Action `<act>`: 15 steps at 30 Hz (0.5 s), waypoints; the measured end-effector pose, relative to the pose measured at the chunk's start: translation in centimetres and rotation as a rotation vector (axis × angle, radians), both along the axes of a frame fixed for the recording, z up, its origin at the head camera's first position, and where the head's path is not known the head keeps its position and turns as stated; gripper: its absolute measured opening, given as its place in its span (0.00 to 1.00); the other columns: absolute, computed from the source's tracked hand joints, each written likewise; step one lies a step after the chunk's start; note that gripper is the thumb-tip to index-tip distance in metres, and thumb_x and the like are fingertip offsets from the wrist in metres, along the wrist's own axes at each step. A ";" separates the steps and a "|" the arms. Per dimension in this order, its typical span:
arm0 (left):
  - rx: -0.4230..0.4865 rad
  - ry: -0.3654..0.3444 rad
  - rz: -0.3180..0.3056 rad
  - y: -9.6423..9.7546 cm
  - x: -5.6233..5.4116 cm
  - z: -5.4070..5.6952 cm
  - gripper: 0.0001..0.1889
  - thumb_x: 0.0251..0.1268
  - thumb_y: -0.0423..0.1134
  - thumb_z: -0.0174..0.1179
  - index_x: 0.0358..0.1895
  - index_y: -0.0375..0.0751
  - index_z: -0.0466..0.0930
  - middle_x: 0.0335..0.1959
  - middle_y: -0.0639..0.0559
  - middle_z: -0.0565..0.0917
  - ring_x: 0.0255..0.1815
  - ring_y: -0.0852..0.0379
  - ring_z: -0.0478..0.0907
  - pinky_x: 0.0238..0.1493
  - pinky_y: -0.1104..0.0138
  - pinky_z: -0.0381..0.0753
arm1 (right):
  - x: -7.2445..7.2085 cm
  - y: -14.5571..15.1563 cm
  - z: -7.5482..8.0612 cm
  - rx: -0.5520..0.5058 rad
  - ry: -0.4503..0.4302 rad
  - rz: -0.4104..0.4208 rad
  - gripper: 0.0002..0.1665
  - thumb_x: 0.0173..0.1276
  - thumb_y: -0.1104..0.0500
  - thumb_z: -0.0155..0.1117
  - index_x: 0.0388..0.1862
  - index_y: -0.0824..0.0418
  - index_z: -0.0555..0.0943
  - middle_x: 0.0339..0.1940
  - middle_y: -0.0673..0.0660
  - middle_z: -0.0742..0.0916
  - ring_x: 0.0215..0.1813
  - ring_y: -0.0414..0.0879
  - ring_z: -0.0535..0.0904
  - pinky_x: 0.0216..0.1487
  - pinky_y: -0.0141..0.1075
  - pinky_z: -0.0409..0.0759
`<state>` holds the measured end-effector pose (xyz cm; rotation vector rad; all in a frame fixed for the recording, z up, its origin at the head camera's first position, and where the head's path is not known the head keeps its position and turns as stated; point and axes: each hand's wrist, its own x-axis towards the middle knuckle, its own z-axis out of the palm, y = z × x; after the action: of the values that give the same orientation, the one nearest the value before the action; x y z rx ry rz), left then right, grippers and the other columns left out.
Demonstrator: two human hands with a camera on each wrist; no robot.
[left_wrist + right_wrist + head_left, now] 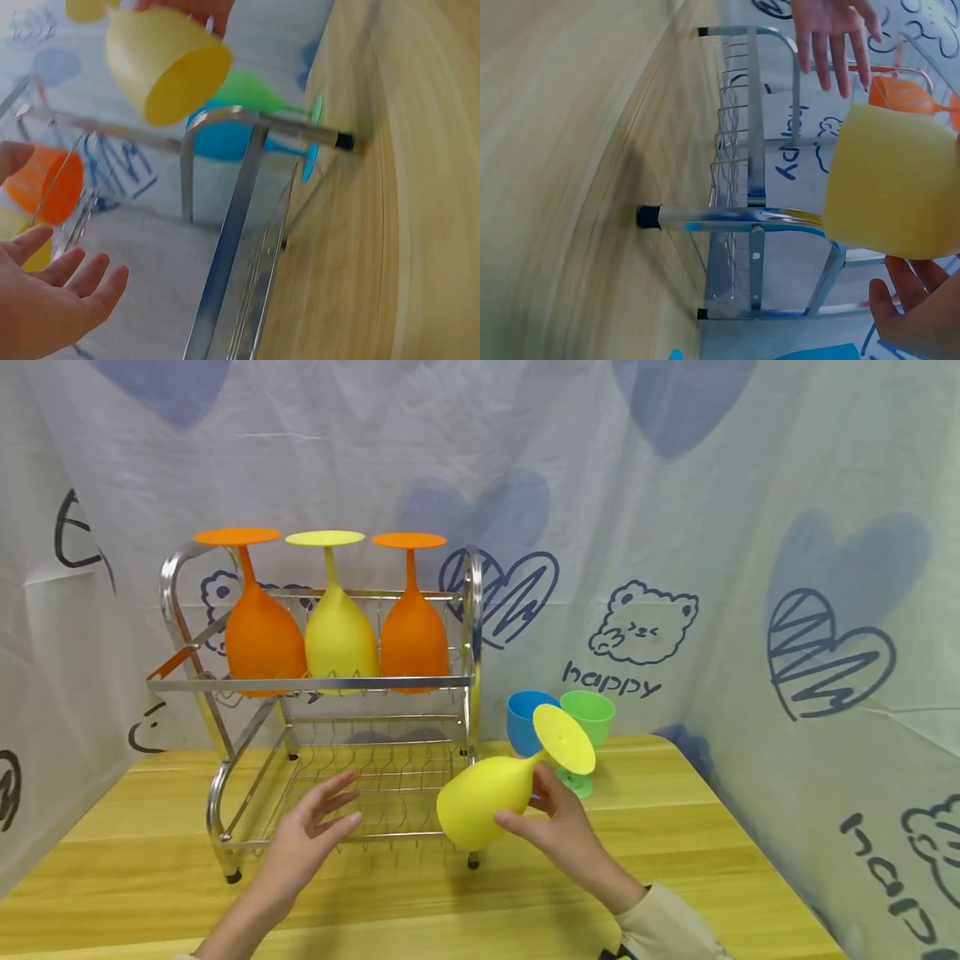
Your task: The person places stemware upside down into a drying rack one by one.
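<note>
My right hand (558, 827) holds a yellow plastic goblet (483, 802), thumb on the near side of the bowl and fingers behind it. The goblet is tilted, its mouth down to the left and its round foot up to the right, in front of the right end of a metal dish rack (352, 683). My left hand (307, 831) is in front of the rack's lower tier with its fingers spread and nothing in them. In the left wrist view, the goblet's open mouth (187, 82) faces that camera.
Upside down on the upper tier stand an orange goblet (262, 639), a yellow goblet (340, 639) and another orange goblet (414, 643). The lower tier (375, 777) is wire. Right of the rack, a blue goblet (525, 727) and a green goblet (592, 714) stand upright on the wooden table (675, 860).
</note>
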<state>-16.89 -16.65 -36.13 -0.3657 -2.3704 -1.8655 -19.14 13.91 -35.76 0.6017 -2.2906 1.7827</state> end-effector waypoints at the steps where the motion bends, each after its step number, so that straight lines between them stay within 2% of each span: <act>1: -0.006 -0.012 0.013 -0.6 0.1 0.0 0.31 0.71 0.39 0.57 0.73 0.38 0.58 0.71 0.42 0.63 0.68 0.42 0.62 0.59 0.61 0.74 | 0.0 -0.1 -0.1 0.030 0.033 -0.014 0.38 0.58 0.62 0.74 0.67 0.59 0.71 0.58 0.56 0.80 0.56 0.53 0.77 0.58 0.47 0.75; 3: -0.032 -0.016 0.032 -1.8 0.2 -0.1 0.32 0.71 0.40 0.57 0.73 0.38 0.56 0.71 0.39 0.63 0.67 0.39 0.63 0.59 0.58 0.75 | 0.0 -0.4 -0.3 0.080 0.105 -0.027 0.40 0.56 0.62 0.75 0.67 0.60 0.70 0.59 0.56 0.80 0.56 0.53 0.77 0.58 0.50 0.75; 6: -0.108 -0.007 0.089 -3.7 0.3 -0.3 0.34 0.71 0.42 0.58 0.75 0.39 0.54 0.70 0.36 0.62 0.66 0.37 0.63 0.58 0.67 0.74 | 0.0 -0.8 -0.5 0.123 0.177 -0.024 0.41 0.54 0.61 0.76 0.67 0.60 0.70 0.60 0.56 0.80 0.58 0.53 0.76 0.57 0.50 0.76; 7: -0.142 0.006 0.115 -4.4 0.3 -0.3 0.35 0.71 0.43 0.58 0.75 0.38 0.54 0.70 0.34 0.62 0.66 0.37 0.63 0.59 0.66 0.74 | 0.1 -0.9 -0.6 0.133 0.195 -0.021 0.41 0.54 0.61 0.77 0.67 0.61 0.70 0.60 0.57 0.80 0.59 0.53 0.76 0.57 0.50 0.76; 9: -0.212 0.029 0.184 -5.8 0.2 -0.4 0.36 0.70 0.45 0.58 0.75 0.38 0.53 0.70 0.34 0.61 0.66 0.37 0.62 0.57 0.77 0.70 | 0.1 -1.1 -0.6 0.145 0.219 -0.020 0.41 0.53 0.61 0.78 0.66 0.62 0.71 0.60 0.56 0.79 0.60 0.53 0.75 0.57 0.50 0.76; 11: -0.286 0.071 0.255 -7.3 0.0 -0.6 0.36 0.70 0.46 0.59 0.74 0.35 0.54 0.70 0.32 0.60 0.66 0.34 0.61 0.61 0.69 0.71 | 0.1 -1.3 -0.5 0.151 0.221 -0.030 0.41 0.53 0.60 0.78 0.65 0.61 0.71 0.59 0.55 0.80 0.60 0.52 0.74 0.57 0.51 0.76; 13: -0.346 0.108 0.320 -8.6 -0.3 -0.9 0.36 0.71 0.46 0.58 0.74 0.33 0.53 0.71 0.29 0.56 0.65 0.29 0.59 0.64 0.49 0.68 | 0.1 -1.4 -0.4 0.152 0.218 -0.035 0.40 0.52 0.60 0.79 0.65 0.60 0.72 0.59 0.54 0.80 0.60 0.52 0.74 0.57 0.51 0.76; 14: -0.368 0.118 0.354 -9.2 -0.4 -1.2 0.36 0.71 0.45 0.57 0.74 0.32 0.53 0.71 0.28 0.55 0.64 0.27 0.59 0.63 0.46 0.68 | 0.1 -1.5 -0.3 0.150 0.217 -0.030 0.41 0.52 0.60 0.79 0.65 0.59 0.72 0.59 0.54 0.79 0.61 0.52 0.73 0.57 0.52 0.76; 15: -0.384 0.124 0.381 -9.8 -0.5 -1.4 0.36 0.72 0.45 0.56 0.74 0.31 0.53 0.72 0.27 0.53 0.64 0.24 0.58 0.61 0.38 0.64 | 0.1 -1.6 -0.3 0.146 0.216 -0.021 0.40 0.52 0.60 0.78 0.65 0.59 0.72 0.59 0.53 0.79 0.61 0.51 0.73 0.57 0.52 0.76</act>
<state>-17.44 -26.41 -37.53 -0.0456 -2.4875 -1.1945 -19.03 12.31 -36.04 0.7514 -2.2810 1.4698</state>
